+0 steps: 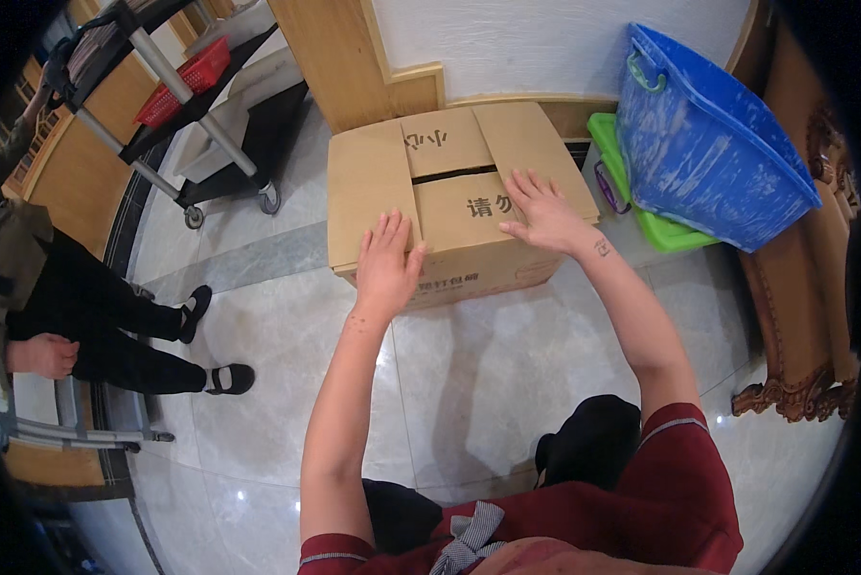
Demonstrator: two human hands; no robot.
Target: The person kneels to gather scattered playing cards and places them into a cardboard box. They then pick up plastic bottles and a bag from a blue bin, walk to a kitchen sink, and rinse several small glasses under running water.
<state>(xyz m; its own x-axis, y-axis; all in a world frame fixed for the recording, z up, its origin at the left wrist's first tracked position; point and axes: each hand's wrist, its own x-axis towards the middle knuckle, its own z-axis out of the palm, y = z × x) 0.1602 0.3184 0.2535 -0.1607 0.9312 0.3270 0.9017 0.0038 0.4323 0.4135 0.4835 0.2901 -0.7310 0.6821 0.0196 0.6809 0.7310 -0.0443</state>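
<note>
A cardboard box (459,198) stands on the tiled floor against the wall, its top flaps folded down. A narrow dark gap runs between the two middle flaps, and printed writing shows on the top and front. My left hand (387,262) lies on the near left corner of the lid, fingers pointing away from me. Farther right, my right hand (545,212) presses flat on the right flap and part of the near flap, its fingers spread a little. Neither hand has anything in its grasp. The box's far and side walls are hidden.
A blue plastic tub (710,151) leans on a container with a green lid (678,228) right of the box. Carved wooden furniture (789,316) stands at far right. A wheeled cart (225,133) holds a red basket (186,83). Another person (107,309) stands at left.
</note>
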